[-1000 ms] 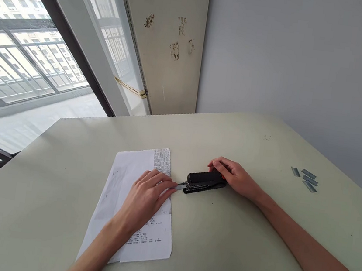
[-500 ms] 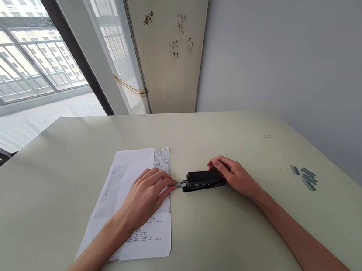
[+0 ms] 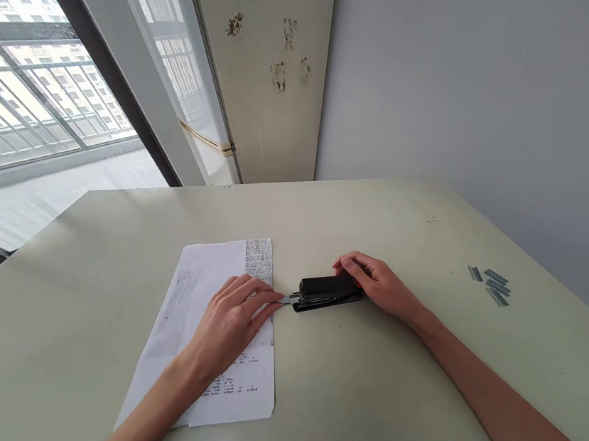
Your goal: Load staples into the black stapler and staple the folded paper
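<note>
A black stapler (image 3: 330, 288) lies on the table, its front end to the left. My right hand (image 3: 380, 286) is closed around its rear end, where a bit of red shows by the fingers. At the front, my left hand (image 3: 234, 313) pinches a small grey strip of staples (image 3: 287, 300) between thumb and fingertips. The strip meets the metal parts sticking out of the stapler's front; how far it reaches inside is hidden. Beneath my left hand and forearm are printed paper sheets (image 3: 215, 257), partly covered by them.
Several loose grey staple strips (image 3: 498, 286) lie on the right of the pale table (image 3: 360, 386). A grey wall (image 3: 476, 92) stands behind the table. Glass windows (image 3: 46, 97) and a stained beige panel (image 3: 254, 115) are at the back left.
The whole view has shifted slightly, so everything sits a little further left. Both hands keep nearly the same grip on the stapler and the staple strip.
</note>
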`<state>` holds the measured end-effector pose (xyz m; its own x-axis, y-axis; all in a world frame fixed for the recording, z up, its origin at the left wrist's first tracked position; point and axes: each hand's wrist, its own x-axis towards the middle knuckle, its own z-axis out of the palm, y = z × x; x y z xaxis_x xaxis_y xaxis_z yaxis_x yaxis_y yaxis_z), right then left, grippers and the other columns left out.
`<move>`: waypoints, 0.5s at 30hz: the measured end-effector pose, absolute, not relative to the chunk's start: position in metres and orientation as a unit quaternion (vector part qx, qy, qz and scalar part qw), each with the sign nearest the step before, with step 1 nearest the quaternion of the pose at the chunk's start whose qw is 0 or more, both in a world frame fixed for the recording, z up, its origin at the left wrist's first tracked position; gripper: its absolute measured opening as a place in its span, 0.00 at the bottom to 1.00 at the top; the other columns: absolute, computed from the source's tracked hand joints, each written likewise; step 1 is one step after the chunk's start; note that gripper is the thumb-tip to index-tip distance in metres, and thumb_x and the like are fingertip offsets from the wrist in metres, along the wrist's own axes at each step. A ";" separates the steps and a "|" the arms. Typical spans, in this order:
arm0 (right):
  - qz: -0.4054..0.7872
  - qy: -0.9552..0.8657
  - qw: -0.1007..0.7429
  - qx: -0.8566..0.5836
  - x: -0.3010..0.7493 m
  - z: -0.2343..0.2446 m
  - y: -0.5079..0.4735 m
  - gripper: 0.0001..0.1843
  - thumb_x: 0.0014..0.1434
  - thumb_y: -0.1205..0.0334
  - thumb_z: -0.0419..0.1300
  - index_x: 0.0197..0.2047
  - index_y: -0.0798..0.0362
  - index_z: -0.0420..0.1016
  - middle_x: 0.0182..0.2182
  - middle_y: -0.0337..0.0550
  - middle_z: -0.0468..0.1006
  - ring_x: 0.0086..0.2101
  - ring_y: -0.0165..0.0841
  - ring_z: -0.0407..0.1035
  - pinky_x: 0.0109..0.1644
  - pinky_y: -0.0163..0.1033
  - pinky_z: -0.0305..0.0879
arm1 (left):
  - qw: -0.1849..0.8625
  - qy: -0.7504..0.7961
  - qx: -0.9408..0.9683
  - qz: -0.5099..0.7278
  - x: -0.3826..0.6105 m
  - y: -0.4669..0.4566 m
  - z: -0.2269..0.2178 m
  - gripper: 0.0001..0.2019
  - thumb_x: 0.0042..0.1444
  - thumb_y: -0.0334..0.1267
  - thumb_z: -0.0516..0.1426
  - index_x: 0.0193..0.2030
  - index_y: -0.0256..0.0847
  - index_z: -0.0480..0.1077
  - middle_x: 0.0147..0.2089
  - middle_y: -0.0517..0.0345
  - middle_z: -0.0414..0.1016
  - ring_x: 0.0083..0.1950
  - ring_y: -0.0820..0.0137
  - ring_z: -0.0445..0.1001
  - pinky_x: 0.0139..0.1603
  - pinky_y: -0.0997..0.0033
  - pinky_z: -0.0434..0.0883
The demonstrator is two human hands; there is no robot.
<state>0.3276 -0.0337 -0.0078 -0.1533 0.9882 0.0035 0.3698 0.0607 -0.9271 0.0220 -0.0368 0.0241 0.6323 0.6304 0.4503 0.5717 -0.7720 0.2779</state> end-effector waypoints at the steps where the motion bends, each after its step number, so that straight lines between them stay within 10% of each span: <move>1: 0.422 -0.631 0.365 -0.539 0.328 -0.008 -0.034 0.26 0.71 0.36 0.50 0.44 0.48 0.78 0.41 0.42 0.80 0.32 0.33 0.64 0.38 0.40 0.63 | 0.053 0.334 0.903 0.265 0.022 -0.037 0.024 0.08 0.73 0.37 0.56 0.49 0.44 0.78 0.44 0.56 0.81 0.44 0.64 0.76 0.45 0.60 0.74; 15: 0.476 -0.590 0.397 -0.518 0.319 -0.002 -0.038 0.25 0.70 0.36 0.52 0.45 0.48 0.78 0.43 0.44 0.82 0.39 0.37 0.73 0.44 0.41 0.68 | 0.175 0.334 0.899 0.221 0.002 -0.022 0.025 0.11 0.70 0.45 0.59 0.53 0.49 0.79 0.48 0.56 0.83 0.49 0.62 0.79 0.51 0.57 0.78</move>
<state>0.3185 -0.0382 -0.0018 -0.1497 0.9884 -0.0244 0.2336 0.0114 -0.9723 0.0022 -0.0221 0.0247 0.6789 0.6782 0.2815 0.5231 -0.7157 0.4627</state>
